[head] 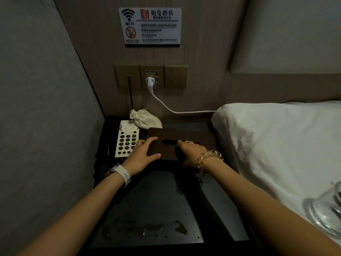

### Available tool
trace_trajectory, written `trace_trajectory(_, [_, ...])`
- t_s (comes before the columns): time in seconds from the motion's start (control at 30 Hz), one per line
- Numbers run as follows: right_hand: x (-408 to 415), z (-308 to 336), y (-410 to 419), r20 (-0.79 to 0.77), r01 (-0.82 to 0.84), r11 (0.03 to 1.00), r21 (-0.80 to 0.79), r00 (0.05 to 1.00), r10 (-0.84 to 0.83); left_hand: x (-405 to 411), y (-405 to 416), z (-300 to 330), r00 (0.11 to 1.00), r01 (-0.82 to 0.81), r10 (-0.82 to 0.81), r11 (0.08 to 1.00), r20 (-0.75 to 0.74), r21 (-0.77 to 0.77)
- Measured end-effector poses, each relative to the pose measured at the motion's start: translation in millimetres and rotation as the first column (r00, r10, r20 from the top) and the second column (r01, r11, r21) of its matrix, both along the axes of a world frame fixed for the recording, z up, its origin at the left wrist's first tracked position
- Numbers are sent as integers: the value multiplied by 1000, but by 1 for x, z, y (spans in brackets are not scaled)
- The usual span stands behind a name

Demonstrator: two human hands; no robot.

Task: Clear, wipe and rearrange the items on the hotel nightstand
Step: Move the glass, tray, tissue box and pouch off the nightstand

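Tissue box (181, 134): dark brown wood grain, black slot. Telephone (110, 137): black body, white keypad panel with black round keys and small red marks. Pouch (145, 119): cream cloth. Nightstand (147, 209): black top, pale blotchy smears. Cable (171, 109): white. Wall sign (149, 26): white, red logo, black lower edge. Bedding (276, 145): white. Watch strap (125, 174): white. Bracelet (208, 157): amber beads.

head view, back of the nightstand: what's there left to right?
phone → left hand → tissue box → right hand → bed. The cloth pouch lies behind, across phone and box, so it is left out.
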State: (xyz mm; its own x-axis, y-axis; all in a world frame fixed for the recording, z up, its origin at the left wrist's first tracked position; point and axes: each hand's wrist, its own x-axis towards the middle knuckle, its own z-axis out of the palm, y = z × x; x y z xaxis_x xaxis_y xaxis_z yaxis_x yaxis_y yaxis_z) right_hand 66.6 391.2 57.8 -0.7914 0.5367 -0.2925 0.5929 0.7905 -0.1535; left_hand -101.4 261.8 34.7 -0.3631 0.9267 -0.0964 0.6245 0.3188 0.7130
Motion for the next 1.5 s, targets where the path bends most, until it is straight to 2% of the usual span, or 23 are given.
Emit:
trace_trajectory(0.07, [5, 11, -3, -28, -12, 1000, 13, 1000, 13, 5, -5, 5, 998, -38, 35, 999, 59, 39])
trace_trajectory(0.17, [16, 34, -7, -67, -48, 998, 40, 996, 50, 11, -12, 21, 962, -118, 84, 986, 260, 120])
trace_trajectory(0.3, [36, 73, -11, -113, -63, 994, 85, 991, 73, 24, -22, 52, 823, -277, 169, 953, 542, 124])
trace_trajectory(0.53, [90, 151, 1, -146, 20, 991, 133, 989, 0, 67, -18, 115, 684, -249, 35, 950, 729, 187])
trace_trajectory(0.77, [190, 197, 25, -95, 160, 968, 194, 985, -144, 157, 21, 144, 600, -104, -120, 969, 791, 226])
trace_trajectory(1.0, [292, 200, 42, -30, 289, 935, 203, 957, -289, 256, 60, 139, 552, 54, -212, 974, 806, 219])
trace_trajectory(1.23, [344, 171, 52, 52, 347, 916, 202, 930, -364, 306, 80, 115, 558, 92, -177, 984, 811, 152])
trace_trajectory(1.37, [358, 151, 55, 63, 350, 918, 188, 928, -367, 314, 84, 102, 597, 132, -164, 986, 786, 106])
trace_trajectory(1.5, [362, 144, 56, 65, 361, 912, 194, 923, -379, 315, 86, 95, 594, 130, -165, 986, 787, 108])
